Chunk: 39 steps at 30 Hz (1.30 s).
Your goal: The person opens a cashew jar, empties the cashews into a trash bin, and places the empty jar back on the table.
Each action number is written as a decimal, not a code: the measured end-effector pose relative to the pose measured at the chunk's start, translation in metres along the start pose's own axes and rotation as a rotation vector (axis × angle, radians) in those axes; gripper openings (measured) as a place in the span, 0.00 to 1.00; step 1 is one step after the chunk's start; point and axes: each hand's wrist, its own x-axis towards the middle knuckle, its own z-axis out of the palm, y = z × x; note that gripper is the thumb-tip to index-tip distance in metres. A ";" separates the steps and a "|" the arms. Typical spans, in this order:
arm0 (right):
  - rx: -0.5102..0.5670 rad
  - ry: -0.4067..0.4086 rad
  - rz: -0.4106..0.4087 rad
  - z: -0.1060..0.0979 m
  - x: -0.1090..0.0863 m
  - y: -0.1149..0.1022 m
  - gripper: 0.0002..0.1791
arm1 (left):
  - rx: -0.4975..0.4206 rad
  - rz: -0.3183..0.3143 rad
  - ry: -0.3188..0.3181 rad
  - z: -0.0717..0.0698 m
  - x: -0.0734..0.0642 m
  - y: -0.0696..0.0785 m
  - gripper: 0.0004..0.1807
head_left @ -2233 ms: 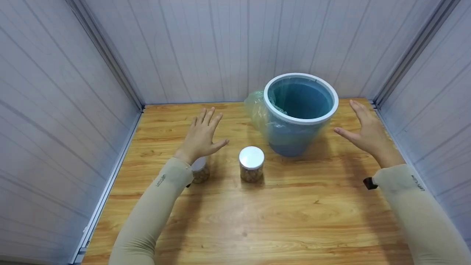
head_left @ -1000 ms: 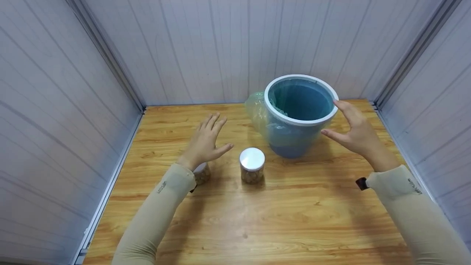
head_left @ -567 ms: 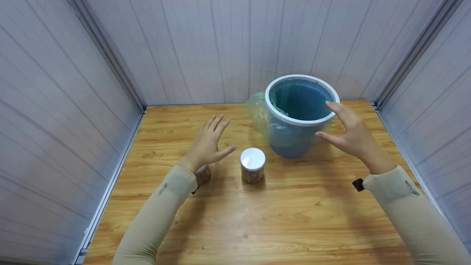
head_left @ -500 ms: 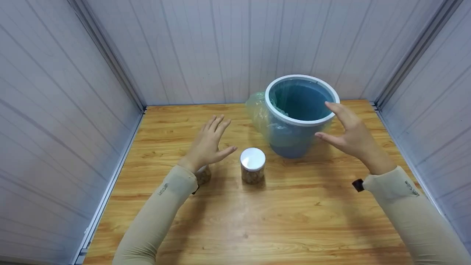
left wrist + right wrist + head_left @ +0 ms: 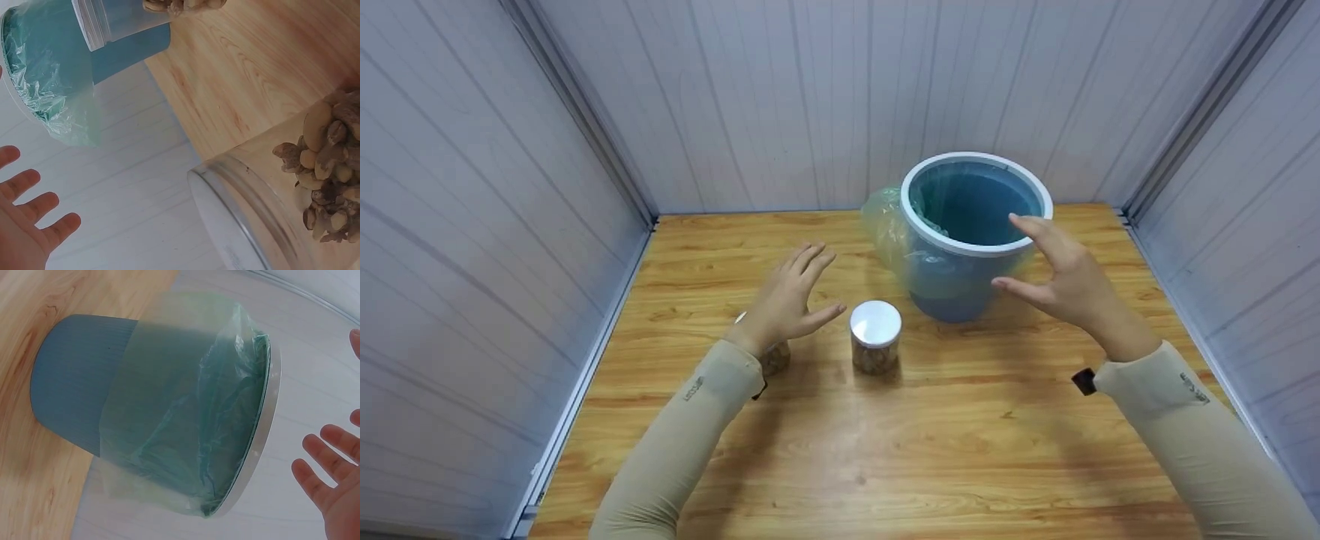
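Observation:
My left hand (image 5: 784, 304) hangs with fingers spread above a clear jar of nuts (image 5: 332, 169), whose white lid it mostly covers in the head view. Just right of that hand a second white-lidded jar (image 5: 875, 337) stands upright on the wooden table. A blue trash can (image 5: 952, 296) with a white rim stands farther back, lined with a thin green plastic bag (image 5: 185, 394) folded over its outside. In front of the can's right side, my right hand (image 5: 1072, 289) is raised with thumb and fingers apart, overlapping the rim in the head view. Neither hand holds anything.
The wooden table (image 5: 855, 450) meets a pale panelled wall (image 5: 780, 105) at the back. Similar panels rise at the left (image 5: 457, 225) and right (image 5: 1245, 210), close to the right forearm. Loose bag plastic bulges out at the can's left side.
My right hand has moved left from beside the can to in front of its rim. My left hand has shifted slightly right and nearer to me. The jars and can stay put.

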 end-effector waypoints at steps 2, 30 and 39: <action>0.001 -0.004 0.004 0.001 0.000 -0.002 0.52 | -0.001 0.004 -0.007 0.001 -0.001 0.000 0.47; 0.080 -0.004 -0.153 0.029 0.001 -0.013 0.44 | -0.101 0.006 -0.051 0.013 -0.010 0.004 0.46; 0.099 -0.040 -0.190 0.038 -0.002 -0.011 0.43 | -0.122 0.017 -0.070 0.021 -0.013 0.004 0.47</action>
